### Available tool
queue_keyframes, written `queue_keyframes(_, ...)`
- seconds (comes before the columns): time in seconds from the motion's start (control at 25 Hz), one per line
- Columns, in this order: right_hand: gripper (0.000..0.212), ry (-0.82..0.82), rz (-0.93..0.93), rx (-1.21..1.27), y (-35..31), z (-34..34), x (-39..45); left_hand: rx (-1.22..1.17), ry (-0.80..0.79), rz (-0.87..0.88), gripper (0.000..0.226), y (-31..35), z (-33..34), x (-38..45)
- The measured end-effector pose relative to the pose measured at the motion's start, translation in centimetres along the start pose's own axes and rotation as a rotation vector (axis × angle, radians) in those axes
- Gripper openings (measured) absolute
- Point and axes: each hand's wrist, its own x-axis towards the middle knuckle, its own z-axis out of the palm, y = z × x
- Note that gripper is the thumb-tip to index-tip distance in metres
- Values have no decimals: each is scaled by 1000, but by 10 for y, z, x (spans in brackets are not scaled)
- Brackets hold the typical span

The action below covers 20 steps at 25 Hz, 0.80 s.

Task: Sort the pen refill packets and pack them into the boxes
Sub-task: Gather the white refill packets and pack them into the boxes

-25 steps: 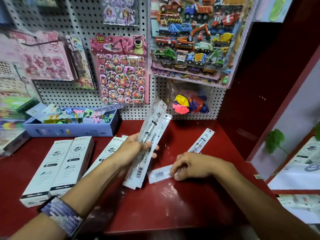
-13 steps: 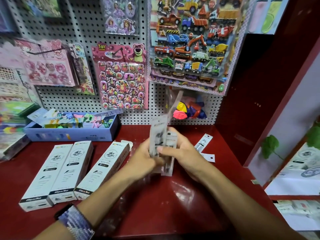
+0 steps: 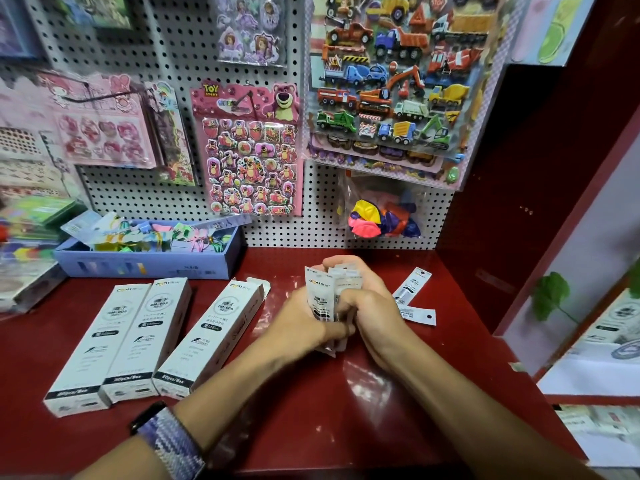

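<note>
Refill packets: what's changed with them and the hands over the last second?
The right hand left the shelf, carrying up the packet it pressed there, and joined the left hand; both now grip the packet bundle upright together. One loose packet remains on the red shelf. The three white boxes stayed put.

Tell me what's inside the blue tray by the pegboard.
The blue tray holds a jumble of small colourful packets, pink, green and yellow. Its front wall hides the lower layers, so what lies underneath can't be seen.
</note>
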Motion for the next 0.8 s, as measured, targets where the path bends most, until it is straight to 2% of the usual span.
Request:
queue_keyframes(0.16,68,-38,11,76,4,6,-2,69,22,-8,28,-9,3,-1)
queue_keyframes(0.28,74,-47,25,179,4,4,-1,47,117,-36,45,-10,2,2)
queue_keyframes(0.4,78,-31,85,160,9,8,-2,77,149,-67,30,-15,0,3)
queue_keyframes(0.48,73,-4,79,172,12,10,-3,57,166,-26,22,-17,2,2)
queue_keyframes(0.6,67,27,64,301,9,8,1,-7,116,-50,27,-21,5,1)
queue_keyframes(0.68,64,68,97,282,12,7,1,43,88,-104,23,-24,9,-3)
queue_keyframes(0.8,58,80,110,200,16,9,-3,62,137,-153,28,-17,13,-4)
